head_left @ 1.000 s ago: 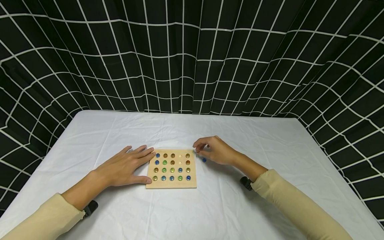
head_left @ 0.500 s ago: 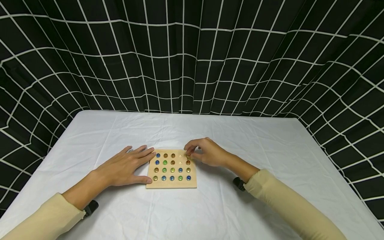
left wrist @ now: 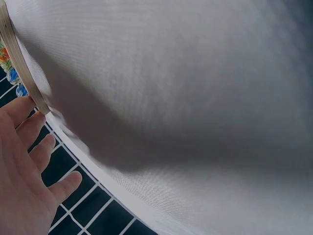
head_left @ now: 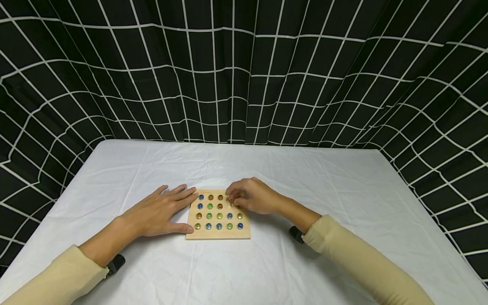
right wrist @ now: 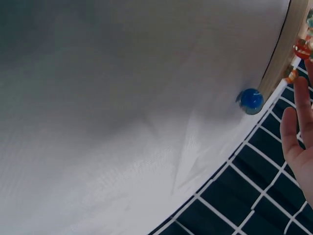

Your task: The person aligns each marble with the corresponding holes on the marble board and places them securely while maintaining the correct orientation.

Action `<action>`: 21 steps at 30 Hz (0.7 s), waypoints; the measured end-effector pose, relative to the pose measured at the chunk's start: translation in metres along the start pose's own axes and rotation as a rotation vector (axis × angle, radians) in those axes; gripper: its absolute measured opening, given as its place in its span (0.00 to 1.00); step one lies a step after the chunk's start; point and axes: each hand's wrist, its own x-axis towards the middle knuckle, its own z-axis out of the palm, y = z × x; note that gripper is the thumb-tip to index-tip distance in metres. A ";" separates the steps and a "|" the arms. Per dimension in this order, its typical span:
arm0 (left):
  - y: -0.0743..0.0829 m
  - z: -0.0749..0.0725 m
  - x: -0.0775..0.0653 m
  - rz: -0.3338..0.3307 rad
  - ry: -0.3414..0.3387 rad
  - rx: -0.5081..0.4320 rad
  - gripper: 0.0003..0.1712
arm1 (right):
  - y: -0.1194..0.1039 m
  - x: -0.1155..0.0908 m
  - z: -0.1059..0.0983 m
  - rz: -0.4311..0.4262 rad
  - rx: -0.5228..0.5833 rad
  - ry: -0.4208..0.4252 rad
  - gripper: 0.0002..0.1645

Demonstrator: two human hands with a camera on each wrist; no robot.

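A pale wooden board (head_left: 218,235) in the head view carries rows of clear glass marbles in blue, green, yellow and amber. My left hand (head_left: 158,215) lies flat with spread fingers, fingertips and thumb along the board's left edge. Over the upper right part of the board, my right hand (head_left: 257,197) pinches an amber-brown marble (head_left: 231,202) between thumb and fingers. Its fingers hide some of the marbles in the right column. Beside the board's edge, a loose blue marble (right wrist: 251,101) rests on the cloth in the right wrist view, hidden by the hand in the head view.
A white cloth (head_left: 324,178) with light creases covers the table. Behind it and to both sides hangs a black curtain (head_left: 213,84) with a white grid. Dark wrist cameras sit under both cuffs.
My right hand has moved left from beside the board to over its upper right part, carrying the pinched marble. The loose blue marble became covered in the head view. My left hand stays put.
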 end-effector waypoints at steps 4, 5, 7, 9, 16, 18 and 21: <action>0.000 0.000 0.000 -0.001 0.000 -0.002 0.56 | -0.002 0.002 0.002 -0.002 -0.009 -0.024 0.14; 0.000 0.000 0.000 0.000 0.000 -0.002 0.56 | -0.002 0.002 0.002 0.000 -0.015 -0.033 0.14; 0.000 0.000 0.000 0.001 0.003 -0.002 0.56 | -0.002 0.003 0.003 -0.001 -0.023 -0.047 0.15; 0.000 0.000 0.000 0.001 0.004 -0.003 0.56 | -0.002 0.004 0.004 -0.005 -0.033 -0.057 0.15; 0.000 0.000 -0.001 -0.004 0.002 -0.002 0.56 | -0.003 0.004 0.003 -0.005 -0.035 -0.055 0.15; 0.000 -0.001 -0.001 -0.005 0.000 -0.003 0.56 | -0.003 0.003 0.001 0.002 -0.027 -0.041 0.15; 0.000 0.000 -0.001 -0.006 -0.002 -0.003 0.56 | -0.003 0.001 -0.004 0.014 -0.021 -0.015 0.14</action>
